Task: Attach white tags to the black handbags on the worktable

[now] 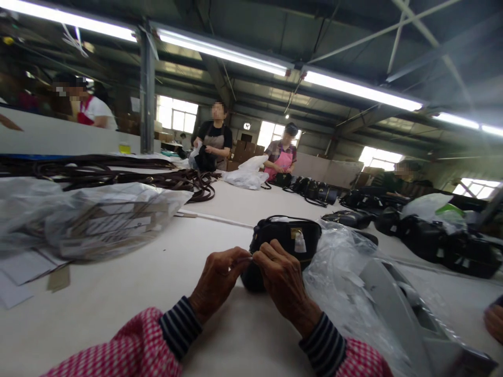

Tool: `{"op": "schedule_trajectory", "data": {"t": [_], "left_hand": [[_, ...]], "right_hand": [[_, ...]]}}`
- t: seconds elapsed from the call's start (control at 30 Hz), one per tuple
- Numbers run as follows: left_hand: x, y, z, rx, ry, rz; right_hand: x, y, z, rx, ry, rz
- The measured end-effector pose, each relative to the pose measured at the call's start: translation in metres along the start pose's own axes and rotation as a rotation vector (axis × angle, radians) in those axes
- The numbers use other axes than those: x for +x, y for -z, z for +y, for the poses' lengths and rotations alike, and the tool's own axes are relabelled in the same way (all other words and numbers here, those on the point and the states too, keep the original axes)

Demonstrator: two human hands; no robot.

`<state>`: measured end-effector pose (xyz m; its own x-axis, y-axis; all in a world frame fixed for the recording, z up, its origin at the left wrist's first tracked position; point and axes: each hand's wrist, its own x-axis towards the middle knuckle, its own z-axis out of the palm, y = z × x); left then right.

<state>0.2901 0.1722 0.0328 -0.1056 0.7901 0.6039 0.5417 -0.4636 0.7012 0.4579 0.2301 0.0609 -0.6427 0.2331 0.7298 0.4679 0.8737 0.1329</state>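
Both hands meet in front of a small black handbag (277, 230) that stands upright on the white table (129, 298). My left hand (218, 277) is closed, thumb and forefinger pinched together. Its fingertips touch those of my right hand (286, 280), which is closed too, with the fingers curled. A tiny pale sliver shows between the fingertips, too small to name. On the bag's front are a gold-coloured plate and a small whitish wrapped piece (300, 242). My right hand covers part of the bag's lower front.
Clear plastic bags (338, 262) and a grey tape dispenser-like holder (401, 298) lie at right. Left are a plastic bag of cards (118, 220) and dark brown straps (157, 178). More black bags (436, 238) line the right. Co-workers stand behind; another person's hand (494, 319) shows at right.
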Motion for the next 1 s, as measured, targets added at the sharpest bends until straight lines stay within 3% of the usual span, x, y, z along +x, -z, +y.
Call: {"op": "schedule_trajectory", "data": {"t": [0.13,0.37,0.53,0.7,0.83,1.0], "left_hand": [[0.0,0.0,0.001,0.144,-0.109,-0.013],[0.001,0.0,0.001,0.424,-0.156,-0.037],[0.001,0.0,0.003,0.299,-0.081,-0.027],[0.001,-0.001,0.001,0.212,-0.08,-0.022],[0.0,-0.001,-0.001,0.191,-0.069,-0.01],[-0.002,-0.002,-0.007,0.053,-0.114,0.033]], "right_hand": [[0.0,-0.002,0.002,0.052,0.027,0.014],[-0.007,-0.011,0.006,0.116,0.04,0.118],[-0.006,-0.011,0.005,0.085,0.015,0.096],[0.0,-0.008,0.005,0.063,0.021,-0.007],[0.003,-0.005,0.007,0.047,0.052,-0.018],[0.006,0.001,0.004,0.069,-0.043,-0.091]]}}
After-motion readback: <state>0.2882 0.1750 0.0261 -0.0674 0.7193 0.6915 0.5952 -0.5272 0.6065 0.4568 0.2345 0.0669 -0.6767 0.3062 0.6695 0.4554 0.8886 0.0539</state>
